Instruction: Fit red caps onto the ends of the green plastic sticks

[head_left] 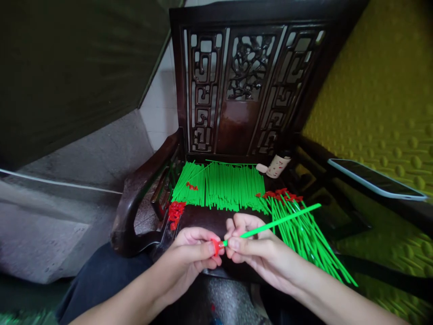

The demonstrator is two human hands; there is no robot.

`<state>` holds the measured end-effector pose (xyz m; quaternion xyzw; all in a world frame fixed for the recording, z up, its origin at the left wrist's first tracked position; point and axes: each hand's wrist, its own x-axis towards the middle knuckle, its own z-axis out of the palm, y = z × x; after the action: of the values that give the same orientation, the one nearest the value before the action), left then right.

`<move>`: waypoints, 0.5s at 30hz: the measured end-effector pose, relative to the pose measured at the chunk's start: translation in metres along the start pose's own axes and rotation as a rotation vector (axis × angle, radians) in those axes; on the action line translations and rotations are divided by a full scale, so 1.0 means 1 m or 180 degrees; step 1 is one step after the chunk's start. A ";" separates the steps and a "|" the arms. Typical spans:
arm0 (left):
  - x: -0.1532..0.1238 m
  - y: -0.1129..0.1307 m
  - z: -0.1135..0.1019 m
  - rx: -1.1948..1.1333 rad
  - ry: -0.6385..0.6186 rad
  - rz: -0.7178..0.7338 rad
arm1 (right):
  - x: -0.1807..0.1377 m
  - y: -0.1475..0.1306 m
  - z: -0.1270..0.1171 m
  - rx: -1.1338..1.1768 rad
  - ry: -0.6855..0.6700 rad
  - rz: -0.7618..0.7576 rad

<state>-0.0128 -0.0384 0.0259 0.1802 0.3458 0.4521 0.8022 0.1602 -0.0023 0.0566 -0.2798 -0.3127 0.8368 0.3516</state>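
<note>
My left hand (pixel 194 250) pinches a small red plastic piece (pixel 215 247) between thumb and forefinger. My right hand (pixel 252 246) grips a green plastic stick (pixel 280 221) near its end, and that end meets the red piece. The stick points up and to the right. Both hands hover over the front edge of a dark wooden chair seat (pixel 206 215). A pile of plain green sticks (pixel 223 185) lies on the seat behind them. To the right lies a bundle of green sticks with red tips (pixel 301 230). Loose red pieces (pixel 176 212) sit at the seat's left edge.
The carved chair back (pixel 250 85) rises behind the seat, with a curved armrest (pixel 142 189) at the left. A small white bottle (pixel 279 165) lies at the seat's back right. A phone (pixel 375 179) rests on the right armrest beside a yellow textured surface (pixel 382 90).
</note>
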 end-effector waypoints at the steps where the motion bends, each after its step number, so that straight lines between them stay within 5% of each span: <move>1: 0.000 0.000 -0.001 0.0003 -0.0008 -0.0001 | 0.000 0.001 0.002 -0.0044 0.0018 -0.0048; 15: 0.002 -0.005 -0.002 0.0139 0.0109 -0.0059 | -0.003 -0.006 0.004 -0.1039 -0.0077 -0.0497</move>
<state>-0.0103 -0.0397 0.0208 0.1867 0.3709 0.4401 0.7962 0.1613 -0.0028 0.0642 -0.2979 -0.4693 0.7485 0.3616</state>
